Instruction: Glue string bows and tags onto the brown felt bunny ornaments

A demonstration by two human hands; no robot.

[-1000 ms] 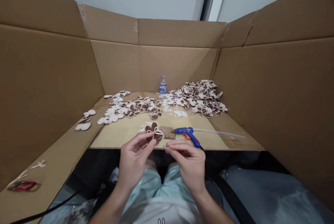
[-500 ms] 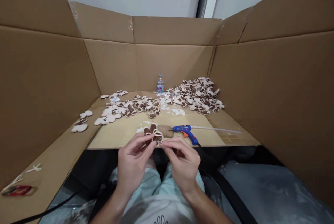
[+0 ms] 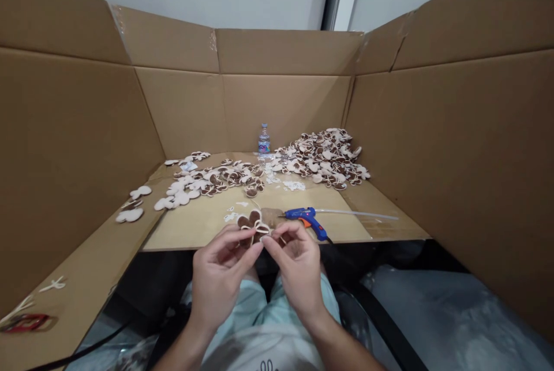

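Pretty sure I'm in a little craft workshop, a makeshift one, though whether it's in someone's home or a business I can't tell. The worktop (image 3: pixel 173 227) is boxed in by tall cardboard walls (image 3: pixel 285 105) with tape at the seams. Big heaps of near-identical brown-and-white padded pieces (image 3: pixel 326 157) cover the back, so it's batch handwork. There's a blue glue gun (image 3: pixel 303 215) with a long glue stick (image 3: pixel 355 213) poking out, plus loose bows (image 3: pixel 52 284) and a red tool (image 3: pixel 26 322) off to the left.
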